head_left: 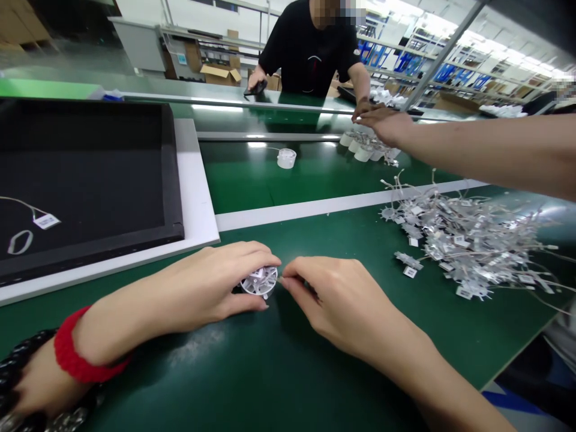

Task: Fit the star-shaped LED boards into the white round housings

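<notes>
My left hand (225, 282), with a red band and dark beads at the wrist, grips a small round white plastic housing (260, 282) between thumb and fingers, low over the green table. Spokes or clips show inside the housing's ring. Just right of it, my right hand (330, 294) is closed in a pinch at the housing's edge. A thin pale wire end (279, 279) seems to sit at those fingertips, though most of it is hidden. A heap of silvery star-shaped parts with wires and white labels (463, 234) lies to the right.
A black tray (173, 222) on a white board stands at left, holding a labelled wire. One white round housing (287, 158) sits farther back on the green surface. Another person's arm (472, 144) reaches over a cluster of white housings (363, 150). A person in black (310, 48) stands opposite.
</notes>
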The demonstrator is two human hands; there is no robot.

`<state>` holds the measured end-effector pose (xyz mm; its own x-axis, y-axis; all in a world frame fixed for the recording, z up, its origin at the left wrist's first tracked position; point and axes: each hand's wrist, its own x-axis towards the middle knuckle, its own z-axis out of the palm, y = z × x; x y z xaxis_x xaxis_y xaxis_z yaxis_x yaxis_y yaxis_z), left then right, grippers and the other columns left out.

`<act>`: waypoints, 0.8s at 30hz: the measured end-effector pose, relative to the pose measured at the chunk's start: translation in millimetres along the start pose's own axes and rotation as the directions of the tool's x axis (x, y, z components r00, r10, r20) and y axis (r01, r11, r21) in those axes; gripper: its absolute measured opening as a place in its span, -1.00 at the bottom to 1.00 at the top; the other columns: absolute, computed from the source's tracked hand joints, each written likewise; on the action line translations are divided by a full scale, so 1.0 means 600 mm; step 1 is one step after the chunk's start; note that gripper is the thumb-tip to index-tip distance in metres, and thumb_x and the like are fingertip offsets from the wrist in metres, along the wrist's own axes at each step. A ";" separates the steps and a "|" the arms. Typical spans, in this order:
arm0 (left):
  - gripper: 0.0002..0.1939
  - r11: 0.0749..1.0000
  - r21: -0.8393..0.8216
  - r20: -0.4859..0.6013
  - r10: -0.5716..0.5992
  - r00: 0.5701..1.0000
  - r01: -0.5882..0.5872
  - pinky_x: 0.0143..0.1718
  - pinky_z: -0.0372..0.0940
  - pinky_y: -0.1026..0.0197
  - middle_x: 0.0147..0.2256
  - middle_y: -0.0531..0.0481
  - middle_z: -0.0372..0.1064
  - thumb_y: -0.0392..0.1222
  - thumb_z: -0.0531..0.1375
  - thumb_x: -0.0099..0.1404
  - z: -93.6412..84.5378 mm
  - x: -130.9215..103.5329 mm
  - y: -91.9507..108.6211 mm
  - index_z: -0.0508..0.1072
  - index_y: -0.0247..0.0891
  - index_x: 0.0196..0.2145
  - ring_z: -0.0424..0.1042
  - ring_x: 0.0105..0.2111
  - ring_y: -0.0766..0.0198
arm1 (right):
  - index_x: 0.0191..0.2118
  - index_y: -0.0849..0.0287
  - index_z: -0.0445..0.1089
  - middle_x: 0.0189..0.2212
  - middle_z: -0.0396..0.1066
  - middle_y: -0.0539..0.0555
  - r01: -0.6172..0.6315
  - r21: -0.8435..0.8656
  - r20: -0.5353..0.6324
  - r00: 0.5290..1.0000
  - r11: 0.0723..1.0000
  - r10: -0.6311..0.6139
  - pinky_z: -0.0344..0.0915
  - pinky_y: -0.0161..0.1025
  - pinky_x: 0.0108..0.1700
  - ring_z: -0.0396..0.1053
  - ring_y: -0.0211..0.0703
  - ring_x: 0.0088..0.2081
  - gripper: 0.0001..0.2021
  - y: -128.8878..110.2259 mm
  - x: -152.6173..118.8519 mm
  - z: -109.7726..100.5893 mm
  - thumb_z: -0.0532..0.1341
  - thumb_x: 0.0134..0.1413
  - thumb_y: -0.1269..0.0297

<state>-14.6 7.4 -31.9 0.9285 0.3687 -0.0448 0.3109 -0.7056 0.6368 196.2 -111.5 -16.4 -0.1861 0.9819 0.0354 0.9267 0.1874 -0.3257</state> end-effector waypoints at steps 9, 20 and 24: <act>-0.55 0.966 -0.214 -0.053 -0.159 0.986 0.144 -0.09 0.44 0.12 -0.01 0.08 0.61 0.17 0.38 0.33 -0.020 0.005 0.018 0.56 -0.03 0.09 0.60 -0.08 0.07 | -0.20 0.16 0.40 -0.44 0.57 0.00 0.010 0.135 -0.114 0.993 0.991 0.006 0.12 -0.24 -0.45 0.46 -0.15 -0.52 -0.82 0.004 0.002 0.004 0.08 0.43 0.46; -0.51 0.973 -0.216 -0.170 -0.123 0.978 0.085 -0.18 0.51 0.18 0.05 0.03 0.59 0.24 0.39 0.34 -0.026 0.002 0.009 0.56 0.01 0.12 0.60 -0.03 0.04 | -0.14 0.14 0.44 -0.33 0.62 0.07 0.201 -0.022 -0.167 0.965 0.979 -0.201 0.18 -0.27 -0.36 0.52 -0.14 -0.37 -0.75 0.018 -0.003 0.004 0.06 0.39 0.56; -0.61 0.986 -0.159 -0.246 0.007 0.969 -0.048 -0.10 0.51 0.22 0.05 0.04 0.58 0.13 0.39 0.40 -0.024 -0.002 0.005 0.56 0.01 0.11 0.59 0.00 0.10 | -0.12 0.14 0.48 -0.32 0.63 0.07 0.161 0.005 -0.158 0.975 0.987 -0.158 0.22 -0.27 -0.34 0.53 -0.14 -0.37 -0.75 0.015 -0.005 0.000 0.09 0.41 0.55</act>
<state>-17.6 13.4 -19.0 0.8523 0.5011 0.1502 0.2300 -0.6168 0.7527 205.1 -112.7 -19.4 -0.2763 0.9319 0.2348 0.8832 0.3426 -0.3203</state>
